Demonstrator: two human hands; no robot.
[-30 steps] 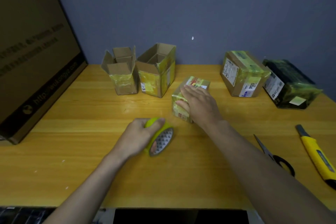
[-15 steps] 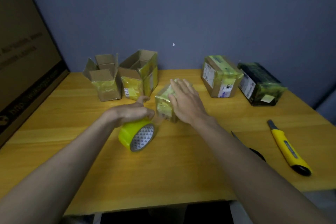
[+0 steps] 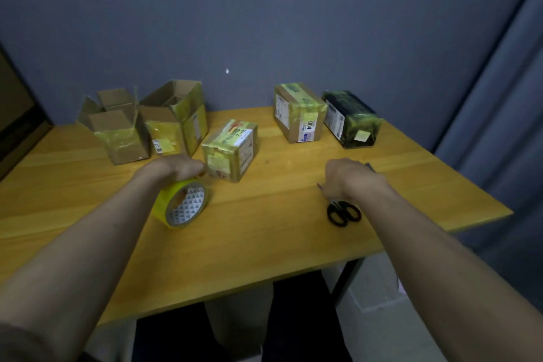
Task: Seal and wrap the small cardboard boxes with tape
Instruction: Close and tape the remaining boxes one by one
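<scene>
Left hand (image 3: 176, 166) grips the tape roll (image 3: 182, 203) near the box (image 3: 230, 150), keeping tape taut; right hand (image 3: 351, 178) curls over the scissors (image 3: 342, 211), likely to cut.

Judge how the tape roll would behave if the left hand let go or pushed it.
The tape roll stands on its round edge, tilted, under the left hand, so it would probably roll or flop flat. Its hollow core suggests it is light and would slide easily on the smooth table.
</scene>
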